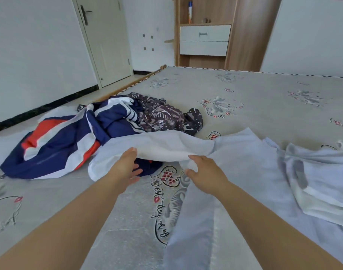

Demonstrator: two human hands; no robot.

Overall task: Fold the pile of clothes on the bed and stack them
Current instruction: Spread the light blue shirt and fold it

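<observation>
A pale blue garment (244,172) lies spread over the right half of the bed, one part lifted toward the left. My left hand (125,166) holds the lifted edge, thumb on top and fingers underneath. Just right of it, my right hand (203,170) grips the same edge, fingers curled round the cloth. Behind the lifted cloth lies a pile: a navy, white and red jacket (55,145) at the left and a dark patterned garment (162,115) next to it. The lifted cloth hides part of the jacket.
The bed (264,98) has a grey printed cover and stretches far to the right and back. Its wooden left edge (137,80) borders the floor. A white door (106,39) and a wooden cabinet with drawers (205,36) stand beyond.
</observation>
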